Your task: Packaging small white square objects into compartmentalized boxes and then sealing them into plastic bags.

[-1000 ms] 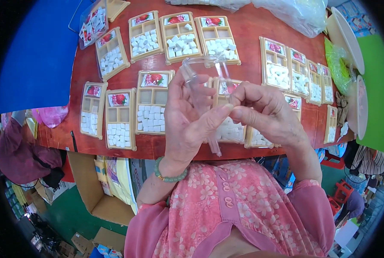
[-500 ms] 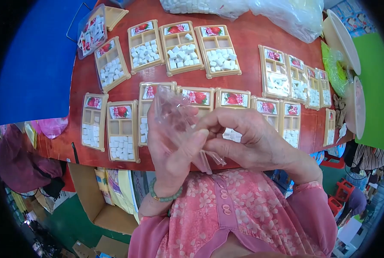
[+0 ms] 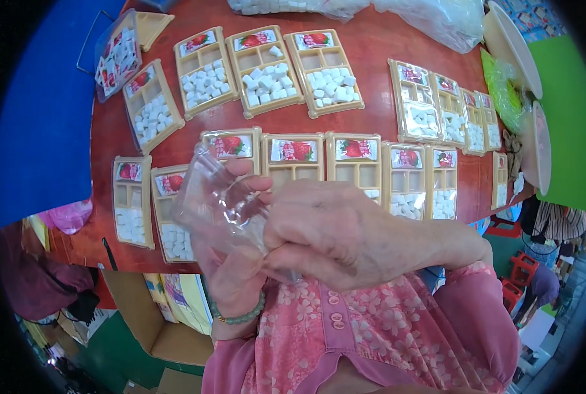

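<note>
Over the table's near edge, my left hand (image 3: 237, 279) holds a clear plastic lid (image 3: 201, 197) tilted up, the fingers behind it. I cannot tell whether it is one lid or a few nested. My right hand (image 3: 332, 230) is closed in a pinch at the lid's near right edge, partly hiding it. Behind my hands stands a row of beige compartment trays (image 3: 293, 174), each with a strawberry-print packet (image 3: 292, 151) on top. White cubes (image 3: 408, 205) fill the large compartments of several; my hands cover the lower parts of the middle trays.
Farther back stand more trays with white cubes (image 3: 268, 84). A clear tub of packets (image 3: 119, 62) sits at the far left, clear bags (image 3: 437, 23) at the back. Pale basins (image 3: 513, 49) and a green plastic bag (image 3: 500, 92) are at the right. A cardboard box (image 3: 168, 328) stands below the table.
My left hand has moved left with the lid, which now shows a broader face. The right hand has followed leftward and turned, its back now facing up. The view has shifted slightly.
</note>
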The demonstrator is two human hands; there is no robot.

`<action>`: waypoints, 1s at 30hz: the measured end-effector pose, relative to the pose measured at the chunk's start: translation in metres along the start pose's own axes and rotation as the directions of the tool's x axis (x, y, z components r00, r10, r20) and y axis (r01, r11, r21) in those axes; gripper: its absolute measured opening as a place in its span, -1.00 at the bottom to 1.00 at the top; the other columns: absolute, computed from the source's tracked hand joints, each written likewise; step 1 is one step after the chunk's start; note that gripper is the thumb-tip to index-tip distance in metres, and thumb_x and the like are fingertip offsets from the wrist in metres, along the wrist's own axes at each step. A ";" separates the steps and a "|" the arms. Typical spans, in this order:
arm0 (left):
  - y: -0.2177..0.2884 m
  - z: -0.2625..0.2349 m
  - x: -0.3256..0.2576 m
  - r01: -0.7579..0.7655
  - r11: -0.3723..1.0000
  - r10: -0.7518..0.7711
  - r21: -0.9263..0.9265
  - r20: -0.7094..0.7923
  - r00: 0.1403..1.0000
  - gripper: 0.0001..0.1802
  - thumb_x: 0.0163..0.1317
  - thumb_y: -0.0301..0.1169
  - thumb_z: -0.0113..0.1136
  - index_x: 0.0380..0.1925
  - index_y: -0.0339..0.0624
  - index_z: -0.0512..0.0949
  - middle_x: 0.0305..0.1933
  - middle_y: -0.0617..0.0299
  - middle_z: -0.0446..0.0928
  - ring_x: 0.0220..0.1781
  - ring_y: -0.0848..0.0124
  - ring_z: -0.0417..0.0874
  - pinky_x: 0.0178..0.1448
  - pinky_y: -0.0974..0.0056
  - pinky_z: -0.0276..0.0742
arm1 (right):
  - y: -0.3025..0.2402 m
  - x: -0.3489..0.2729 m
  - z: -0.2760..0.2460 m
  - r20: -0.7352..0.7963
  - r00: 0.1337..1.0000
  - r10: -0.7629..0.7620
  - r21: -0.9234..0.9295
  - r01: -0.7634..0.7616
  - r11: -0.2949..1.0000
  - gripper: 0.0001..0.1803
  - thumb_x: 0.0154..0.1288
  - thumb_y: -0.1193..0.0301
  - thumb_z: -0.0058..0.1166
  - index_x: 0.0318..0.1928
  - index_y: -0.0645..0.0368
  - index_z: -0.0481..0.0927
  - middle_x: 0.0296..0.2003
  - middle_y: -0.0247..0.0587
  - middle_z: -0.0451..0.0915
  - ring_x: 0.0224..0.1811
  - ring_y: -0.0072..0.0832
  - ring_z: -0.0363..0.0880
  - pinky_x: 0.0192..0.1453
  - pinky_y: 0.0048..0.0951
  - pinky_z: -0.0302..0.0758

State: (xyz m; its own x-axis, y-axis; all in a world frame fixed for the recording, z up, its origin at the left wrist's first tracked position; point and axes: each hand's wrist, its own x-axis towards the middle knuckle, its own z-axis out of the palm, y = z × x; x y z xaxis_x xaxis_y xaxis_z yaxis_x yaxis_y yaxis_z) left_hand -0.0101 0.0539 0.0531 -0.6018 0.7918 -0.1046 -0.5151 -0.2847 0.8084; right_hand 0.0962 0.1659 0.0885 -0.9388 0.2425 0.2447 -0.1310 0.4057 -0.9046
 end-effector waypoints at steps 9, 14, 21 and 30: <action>0.013 -0.006 0.008 0.052 0.998 -0.051 0.022 -0.036 0.998 0.17 -0.27 -0.12 0.41 0.33 -0.36 0.01 0.10 0.03 0.35 0.04 0.23 0.51 0.09 0.23 0.47 | 0.003 0.012 -0.001 0.135 0.991 0.019 0.235 -0.051 0.971 -0.75 0.16 0.34 0.23 -0.46 0.18 0.44 -0.56 -0.22 0.38 -0.48 -0.25 0.44 -0.41 -0.28 0.36; 0.022 -0.029 0.006 0.011 0.998 -0.020 -0.067 -0.136 0.991 0.21 -0.27 -0.13 0.42 0.34 -0.38 -0.03 0.11 0.00 0.35 0.04 0.20 0.51 0.12 0.20 0.46 | 0.033 0.044 -0.042 -0.034 0.997 0.065 -0.239 -0.071 0.968 -0.89 0.21 0.44 0.13 -0.32 0.22 0.60 -0.45 -0.22 0.56 -0.39 -0.34 0.53 -0.32 -0.34 0.44; 0.016 -0.038 0.011 0.022 0.990 -0.032 -0.142 -0.069 0.997 0.19 -0.25 -0.19 0.45 0.35 -0.36 -0.03 0.14 0.00 0.34 0.06 0.20 0.51 0.16 0.20 0.43 | 0.110 0.091 -0.096 -0.192 0.965 0.181 -0.723 -0.263 0.638 -0.82 0.18 0.46 0.11 -0.29 0.36 0.60 -0.41 -0.04 0.60 -0.38 -0.21 0.59 -0.25 -0.31 0.46; 0.017 -0.038 0.014 0.026 0.989 -0.038 -0.147 -0.083 0.996 0.22 -0.30 -0.16 0.45 0.34 -0.43 -0.02 0.12 -0.03 0.35 0.01 0.19 0.52 0.09 0.20 0.45 | 0.118 0.111 -0.073 -0.147 0.953 0.265 -0.916 -0.232 0.327 -0.87 0.02 0.49 0.05 -0.44 0.27 0.63 -0.36 0.02 0.58 -0.26 -0.14 0.61 -0.20 -0.19 0.56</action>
State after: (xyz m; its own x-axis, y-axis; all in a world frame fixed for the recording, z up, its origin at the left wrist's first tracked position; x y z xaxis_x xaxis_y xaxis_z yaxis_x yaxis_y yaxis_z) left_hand -0.0502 0.0395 0.0430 -0.6305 0.7542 -0.1833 -0.6145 -0.3407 0.7116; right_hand -0.0007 0.3050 0.0343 -0.8828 0.4677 0.0450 0.4666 0.8839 -0.0330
